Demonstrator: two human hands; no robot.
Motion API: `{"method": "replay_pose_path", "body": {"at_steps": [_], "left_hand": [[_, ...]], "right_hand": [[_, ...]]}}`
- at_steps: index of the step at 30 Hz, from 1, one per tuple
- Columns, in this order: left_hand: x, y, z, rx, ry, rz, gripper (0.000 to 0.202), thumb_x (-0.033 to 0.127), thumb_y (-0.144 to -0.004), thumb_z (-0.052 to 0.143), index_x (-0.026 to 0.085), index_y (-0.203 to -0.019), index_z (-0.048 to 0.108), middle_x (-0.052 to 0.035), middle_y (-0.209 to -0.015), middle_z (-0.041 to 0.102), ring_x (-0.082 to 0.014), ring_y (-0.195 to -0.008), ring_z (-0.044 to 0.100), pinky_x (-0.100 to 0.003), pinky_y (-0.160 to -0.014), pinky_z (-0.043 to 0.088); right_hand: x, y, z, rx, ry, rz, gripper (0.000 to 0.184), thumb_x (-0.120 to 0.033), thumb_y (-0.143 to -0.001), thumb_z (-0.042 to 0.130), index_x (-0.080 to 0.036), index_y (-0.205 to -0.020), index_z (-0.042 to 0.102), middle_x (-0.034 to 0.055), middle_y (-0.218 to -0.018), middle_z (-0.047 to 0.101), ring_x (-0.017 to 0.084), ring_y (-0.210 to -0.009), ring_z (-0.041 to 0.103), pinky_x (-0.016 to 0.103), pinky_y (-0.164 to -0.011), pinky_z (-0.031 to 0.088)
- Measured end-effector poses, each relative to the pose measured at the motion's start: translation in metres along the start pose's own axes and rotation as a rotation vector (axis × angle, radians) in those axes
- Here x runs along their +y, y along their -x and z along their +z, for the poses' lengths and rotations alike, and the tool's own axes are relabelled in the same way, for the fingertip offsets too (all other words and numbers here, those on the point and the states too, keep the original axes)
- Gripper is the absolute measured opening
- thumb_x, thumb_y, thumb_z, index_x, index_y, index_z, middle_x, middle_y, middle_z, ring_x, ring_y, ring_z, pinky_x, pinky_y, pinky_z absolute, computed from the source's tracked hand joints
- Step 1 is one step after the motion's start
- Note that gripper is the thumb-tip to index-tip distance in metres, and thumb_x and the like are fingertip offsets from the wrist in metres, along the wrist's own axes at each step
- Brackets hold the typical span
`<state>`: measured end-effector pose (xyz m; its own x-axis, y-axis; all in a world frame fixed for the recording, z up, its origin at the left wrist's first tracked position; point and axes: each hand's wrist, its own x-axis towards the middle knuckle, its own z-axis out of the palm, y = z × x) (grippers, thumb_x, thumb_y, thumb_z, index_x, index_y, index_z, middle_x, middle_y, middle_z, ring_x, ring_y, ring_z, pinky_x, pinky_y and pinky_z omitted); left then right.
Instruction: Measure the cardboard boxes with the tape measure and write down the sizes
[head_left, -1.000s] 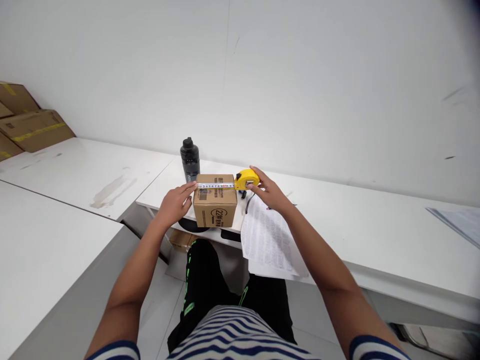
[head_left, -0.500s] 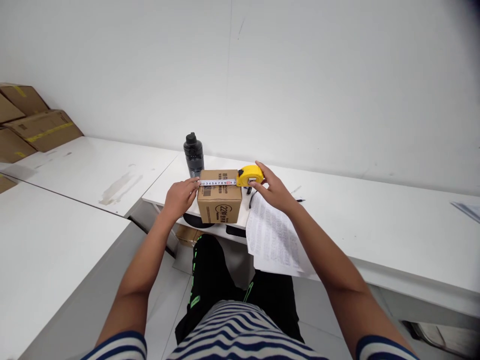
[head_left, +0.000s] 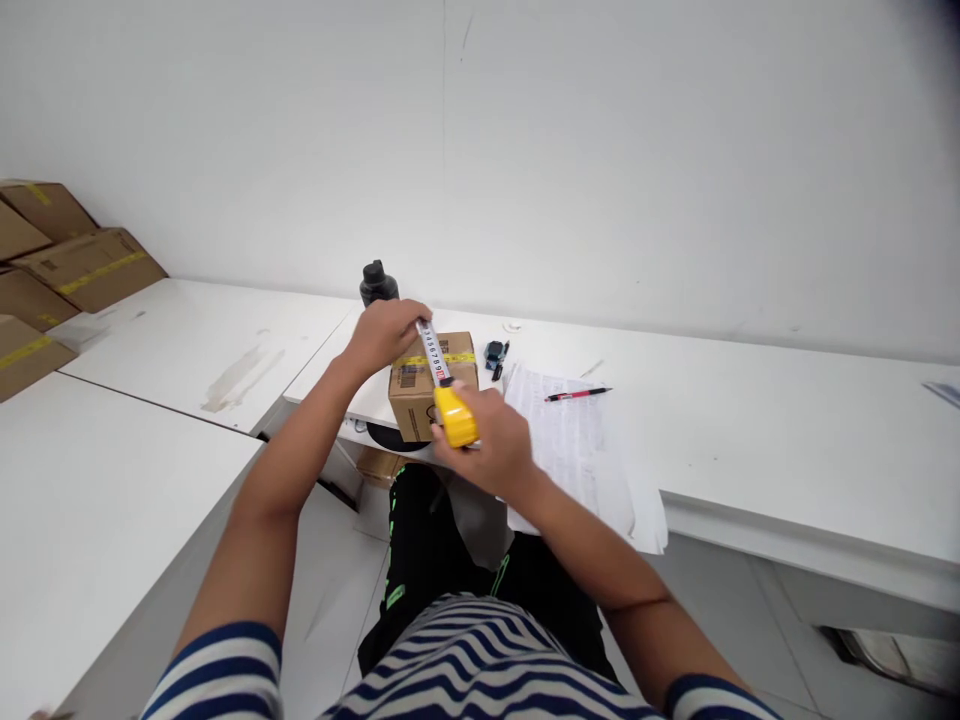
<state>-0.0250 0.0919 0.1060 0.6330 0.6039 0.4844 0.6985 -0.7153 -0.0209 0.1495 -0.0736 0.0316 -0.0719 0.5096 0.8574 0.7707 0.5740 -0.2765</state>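
A small cardboard box (head_left: 415, 388) sits at the near edge of the white desk (head_left: 750, 420). My right hand (head_left: 495, 452) grips a yellow tape measure case (head_left: 456, 416) in front of the box. Its white blade (head_left: 433, 352) runs back across the box top. My left hand (head_left: 386, 331) pinches the blade's end at the far edge of the box.
A black bottle (head_left: 377, 284) stands behind the box. A printed sheet (head_left: 577, 450) hangs over the desk edge, with a red pen (head_left: 577, 394) and a small dark item (head_left: 495, 355) nearby. Cardboard boxes (head_left: 52, 265) are stacked far left on another white table (head_left: 202, 335).
The tape ran left to right along the box top; now it runs front to back. My right hand brought the case toward me and my left hand moved to the far edge.
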Motion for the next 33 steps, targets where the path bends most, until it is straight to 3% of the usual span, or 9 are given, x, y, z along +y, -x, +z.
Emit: {"method": "replay_pose_path", "body": {"at_steps": [3,7,12,17,22,24,27,29,33], "left_hand": [[0.002,-0.025,0.021,-0.074,-0.051,0.082,0.028,0.014,-0.088,0.047,0.02,-0.1,0.072,-0.0066,-0.102,0.075,-0.0235,-0.095,0.068,-0.038,-0.083,0.044],[-0.005,-0.024,0.036,-0.147,-0.127,0.07,0.031,0.013,-0.087,0.047,0.02,-0.099,0.075,-0.0095,-0.104,0.076,-0.0248,-0.096,0.068,-0.039,-0.083,0.044],[-0.009,-0.015,0.024,-0.27,-0.097,-0.021,0.038,0.018,-0.087,0.046,0.025,-0.109,0.076,-0.0045,-0.108,0.076,-0.0231,-0.098,0.069,-0.035,-0.079,0.046],[-0.002,-0.011,0.012,-0.296,0.161,-0.131,0.036,0.024,-0.084,0.047,0.024,-0.105,0.077,-0.0021,-0.108,0.076,-0.022,-0.098,0.068,-0.033,-0.084,0.051],[-0.004,-0.008,0.022,-0.246,0.325,-0.217,0.035,0.041,-0.085,0.054,0.019,-0.104,0.073,-0.0075,-0.105,0.074,-0.0224,-0.094,0.066,-0.035,-0.083,0.053],[-0.008,-0.008,0.028,-0.26,0.371,-0.286,0.04,0.046,-0.082,0.06,0.018,-0.109,0.07,-0.0092,-0.108,0.073,-0.0232,-0.096,0.066,-0.035,-0.081,0.054],[-0.012,-0.008,0.032,-0.351,0.463,-0.33,0.037,0.048,-0.082,0.061,0.017,-0.101,0.071,-0.0092,-0.1,0.074,-0.0236,-0.091,0.067,-0.035,-0.079,0.054],[-0.01,-0.008,0.029,-0.305,0.501,-0.348,0.033,0.047,-0.082,0.062,0.018,-0.095,0.071,-0.009,-0.102,0.073,-0.0235,-0.092,0.067,-0.036,-0.082,0.054],[0.013,0.0,0.003,0.011,0.532,-0.389,0.036,0.046,-0.078,0.07,0.02,-0.103,0.069,-0.0084,-0.116,0.069,-0.0234,-0.107,0.063,-0.039,-0.095,0.051]], "right_hand": [[-0.028,0.001,0.024,0.046,0.181,0.005,0.038,-0.036,-0.086,0.059,-0.02,-0.12,0.062,0.0043,-0.078,0.059,0.017,-0.061,0.053,0.029,-0.055,0.043],[-0.036,-0.007,0.042,0.03,0.277,0.094,0.037,-0.039,-0.083,0.061,-0.02,-0.114,0.067,0.0045,-0.08,0.062,0.015,-0.056,0.05,0.029,-0.054,0.038],[-0.031,-0.012,0.044,-0.028,0.295,0.127,0.042,-0.049,-0.085,0.061,-0.02,-0.115,0.066,0.0042,-0.081,0.065,0.014,-0.056,0.052,0.028,-0.056,0.037],[-0.025,-0.007,0.043,-0.124,0.169,0.176,0.052,-0.061,-0.087,0.056,-0.023,-0.121,0.063,0.0097,-0.089,0.068,0.02,-0.064,0.059,0.031,-0.059,0.044],[-0.022,-0.005,0.044,-0.25,0.057,0.255,0.058,-0.064,-0.088,0.051,-0.023,-0.128,0.06,0.0135,-0.097,0.066,0.024,-0.072,0.064,0.035,-0.063,0.049],[-0.021,-0.004,0.044,-0.219,0.073,0.232,0.055,-0.06,-0.09,0.051,-0.024,-0.129,0.06,0.0131,-0.097,0.067,0.023,-0.07,0.063,0.034,-0.063,0.05],[-0.017,0.0,0.045,-0.143,0.088,0.149,0.046,-0.051,-0.092,0.05,-0.025,-0.128,0.062,0.0112,-0.093,0.067,0.021,-0.069,0.062,0.033,-0.062,0.051],[-0.012,0.004,0.047,-0.125,0.07,0.096,0.043,-0.047,-0.093,0.049,-0.026,-0.127,0.063,0.0105,-0.088,0.066,0.022,-0.07,0.062,0.034,-0.064,0.053],[0.007,0.011,0.047,-0.074,0.008,0.066,0.043,-0.046,-0.094,0.052,-0.025,-0.13,0.06,0.0106,-0.084,0.063,0.024,-0.073,0.061,0.04,-0.068,0.055]]}}
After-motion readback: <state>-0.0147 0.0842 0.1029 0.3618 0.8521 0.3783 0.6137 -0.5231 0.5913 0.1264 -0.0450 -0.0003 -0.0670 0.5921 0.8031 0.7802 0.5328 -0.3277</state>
